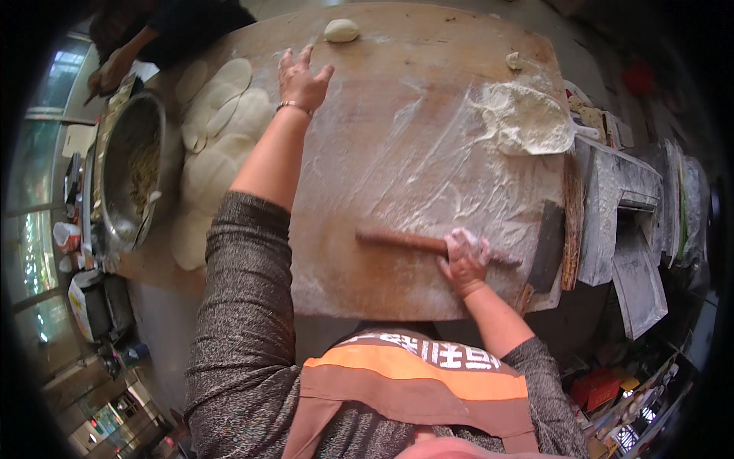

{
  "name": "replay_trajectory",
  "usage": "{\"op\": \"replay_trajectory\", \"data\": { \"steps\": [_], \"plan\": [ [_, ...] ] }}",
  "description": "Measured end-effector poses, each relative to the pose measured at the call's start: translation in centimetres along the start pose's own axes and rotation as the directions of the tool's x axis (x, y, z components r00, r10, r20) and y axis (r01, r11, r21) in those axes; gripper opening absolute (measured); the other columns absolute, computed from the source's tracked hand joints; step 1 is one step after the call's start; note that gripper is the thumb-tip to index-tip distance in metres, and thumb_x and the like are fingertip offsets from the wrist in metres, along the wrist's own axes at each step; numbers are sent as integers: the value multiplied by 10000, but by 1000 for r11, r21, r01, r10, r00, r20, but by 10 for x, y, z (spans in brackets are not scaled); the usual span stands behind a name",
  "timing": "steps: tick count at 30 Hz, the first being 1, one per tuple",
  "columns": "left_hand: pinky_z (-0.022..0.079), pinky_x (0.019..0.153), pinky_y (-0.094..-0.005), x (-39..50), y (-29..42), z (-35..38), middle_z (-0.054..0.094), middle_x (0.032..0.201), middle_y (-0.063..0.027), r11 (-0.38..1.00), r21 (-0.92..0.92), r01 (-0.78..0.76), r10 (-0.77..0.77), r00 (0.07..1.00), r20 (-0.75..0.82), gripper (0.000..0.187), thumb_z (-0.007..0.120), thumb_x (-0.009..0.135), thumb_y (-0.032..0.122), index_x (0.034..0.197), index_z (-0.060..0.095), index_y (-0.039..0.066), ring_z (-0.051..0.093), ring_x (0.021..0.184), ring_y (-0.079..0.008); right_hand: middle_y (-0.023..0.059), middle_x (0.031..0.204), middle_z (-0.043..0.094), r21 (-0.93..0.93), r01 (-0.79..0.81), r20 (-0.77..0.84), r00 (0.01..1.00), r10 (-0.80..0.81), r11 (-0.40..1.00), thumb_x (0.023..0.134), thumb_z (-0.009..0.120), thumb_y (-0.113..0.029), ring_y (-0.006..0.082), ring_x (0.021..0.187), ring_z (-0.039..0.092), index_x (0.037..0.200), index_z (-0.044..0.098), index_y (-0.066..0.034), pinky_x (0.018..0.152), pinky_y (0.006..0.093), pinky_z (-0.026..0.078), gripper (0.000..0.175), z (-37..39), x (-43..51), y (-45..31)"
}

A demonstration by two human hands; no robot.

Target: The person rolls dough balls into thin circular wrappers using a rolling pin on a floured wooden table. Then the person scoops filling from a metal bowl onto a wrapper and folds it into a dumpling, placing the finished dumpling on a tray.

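A wooden rolling pin point(404, 238) lies slantwise near the table's front edge, and my floury right hand point(465, 258) grips it around the middle. My left hand point(301, 80) is stretched far forward over the table with its fingers apart, holding nothing. Just beyond those fingers sits a ball of dough point(342, 30). Overlapping flat rounds of rolled dough point(209, 172) cover the left side of the table, partly hidden behind my left forearm. Flour is smeared over the wooden tabletop point(344, 132).
At the left edge stands a metal bowl point(163, 123) with filling inside. A flour-filled scoop point(565, 137), a dough scrap point(514, 61), a broad-bladed knife point(545, 246) and a brush point(572, 224) line the right side. Another person's arm point(129, 54) reaches in at the far left.
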State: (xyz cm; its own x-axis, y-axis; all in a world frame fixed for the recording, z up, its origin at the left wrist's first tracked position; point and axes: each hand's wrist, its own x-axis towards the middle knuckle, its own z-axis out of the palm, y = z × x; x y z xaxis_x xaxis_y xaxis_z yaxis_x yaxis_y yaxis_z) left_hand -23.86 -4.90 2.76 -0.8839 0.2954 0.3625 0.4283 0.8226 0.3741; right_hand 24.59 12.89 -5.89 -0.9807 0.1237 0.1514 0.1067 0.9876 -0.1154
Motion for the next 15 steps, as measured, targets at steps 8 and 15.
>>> {"op": "replay_trajectory", "data": {
  "steps": [8, 15],
  "plan": [
    [311, 1178, -436, 135, 18, 132, 342, 1559, -196, 984, 144, 106, -131, 974, 182, 768, 675, 830, 609, 1470, 468, 236, 290, 1462, -365, -47, 1331, 545, -37, 13, -12, 1000, -13, 999, 683, 777, -489, 164, 1250, 509, 1235, 578, -267, 989, 483, 323, 627, -12, 4, -4],
    [498, 999, -391, 1, 82, 94, 641, 1266, -146, 883, -323, -340, 418, 883, 214, 408, 805, 762, 258, 1143, 716, 145, 604, 1161, -334, -54, 1307, 566, -38, 16, 4, 1000, -16, 999, 674, 769, -503, 134, 1217, 536, 1218, 583, -265, 987, 457, 342, 622, -16, 5, -3]
  ]
}}
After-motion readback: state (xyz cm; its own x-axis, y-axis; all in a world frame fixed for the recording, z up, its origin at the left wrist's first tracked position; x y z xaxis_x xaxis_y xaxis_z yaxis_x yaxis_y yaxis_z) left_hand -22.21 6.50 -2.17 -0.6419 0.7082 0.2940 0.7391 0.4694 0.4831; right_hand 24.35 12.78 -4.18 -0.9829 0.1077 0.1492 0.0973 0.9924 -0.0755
